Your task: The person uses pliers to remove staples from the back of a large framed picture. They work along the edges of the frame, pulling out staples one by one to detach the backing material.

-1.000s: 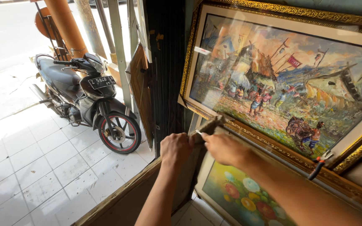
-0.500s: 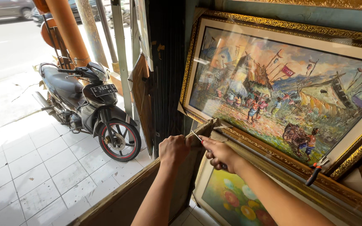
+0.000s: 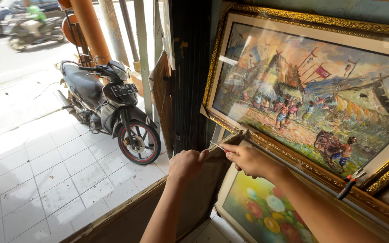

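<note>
My left hand (image 3: 186,164) is closed on the upper corner of a brown wooden frame (image 3: 205,186) that stands upright in front of me. My right hand (image 3: 247,159) pinches a thin metal tool (image 3: 218,146) against that same corner, its tip pointing left. Just behind the hands hangs a large village painting in a gold frame (image 3: 320,85). A flower painting (image 3: 260,211) leans below my right forearm.
A parked black motorcycle (image 3: 109,108) stands on the white tiled floor (image 3: 46,175) to the left. A dark doorpost (image 3: 190,76) and wooden slats separate it from the paintings. A red-handled tool (image 3: 348,185) rests on the gold frame's lower edge. Street traffic passes at top left.
The view has shifted slightly right and down. Both hands stay at the frame corner, with the right hand's tool moved a little along it.
</note>
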